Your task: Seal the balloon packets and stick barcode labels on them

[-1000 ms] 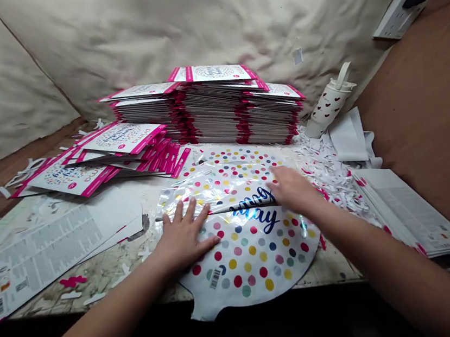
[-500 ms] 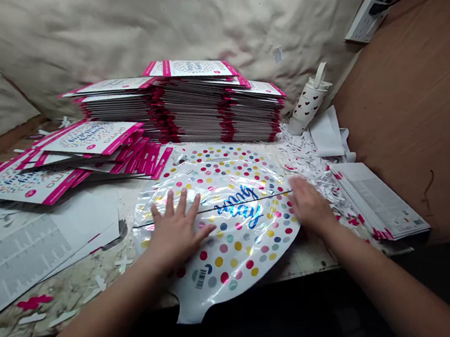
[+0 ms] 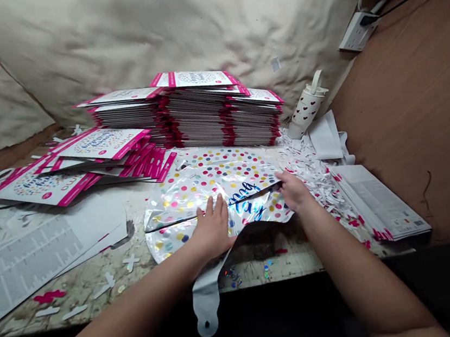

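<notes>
A flat foil balloon [image 3: 195, 191] with coloured dots and blue lettering lies on the worktable, folded across its middle, and its near flap is turned up off the table. Its white neck [image 3: 207, 302] hangs over the table's front edge. My left hand [image 3: 213, 227] presses flat on the turned-up flap with its fingers spread. My right hand [image 3: 293, 190] pinches the balloon's right edge at the fold line.
Tall stacks of pink-edged cards [image 3: 201, 111] stand behind the balloon, and more fan out at the left [image 3: 84, 158]. White printed sheets [image 3: 34, 252] lie at the left, a pile of sheets [image 3: 381, 204] at the right. Paper scraps [image 3: 315, 165] and a heart-patterned cup [image 3: 308, 109] sit right.
The balloon's near half has been folded up and away from me. Both hands moved inward, the left toward the middle and the right onto the right edge.
</notes>
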Demonstrator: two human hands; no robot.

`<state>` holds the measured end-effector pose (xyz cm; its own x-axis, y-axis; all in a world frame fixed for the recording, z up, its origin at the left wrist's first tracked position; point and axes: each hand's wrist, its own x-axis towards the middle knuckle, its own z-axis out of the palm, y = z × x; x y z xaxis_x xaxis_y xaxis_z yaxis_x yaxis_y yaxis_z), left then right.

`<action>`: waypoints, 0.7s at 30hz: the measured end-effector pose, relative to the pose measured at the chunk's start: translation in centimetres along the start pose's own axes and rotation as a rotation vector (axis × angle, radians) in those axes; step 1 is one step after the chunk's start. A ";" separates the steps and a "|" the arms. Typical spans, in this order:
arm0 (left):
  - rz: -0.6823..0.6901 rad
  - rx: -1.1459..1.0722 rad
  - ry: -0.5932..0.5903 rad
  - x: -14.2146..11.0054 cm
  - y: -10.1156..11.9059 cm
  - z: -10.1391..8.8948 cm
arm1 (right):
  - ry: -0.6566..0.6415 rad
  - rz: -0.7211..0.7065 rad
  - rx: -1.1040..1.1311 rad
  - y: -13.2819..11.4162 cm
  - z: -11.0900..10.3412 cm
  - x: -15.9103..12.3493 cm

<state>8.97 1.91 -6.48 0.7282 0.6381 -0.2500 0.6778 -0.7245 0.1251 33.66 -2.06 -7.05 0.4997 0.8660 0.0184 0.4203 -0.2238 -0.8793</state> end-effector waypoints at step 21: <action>-0.001 -0.143 0.121 0.6 0.8 1.3 | 0.356 0.169 0.720 -4.9 6.7 -2.2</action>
<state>9.79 1.36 -7.77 0.7287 0.6715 -0.1343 0.6796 -0.6850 0.2626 25.36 0.11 -5.97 0.7739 0.6256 -0.0987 -0.2109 0.1076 -0.9716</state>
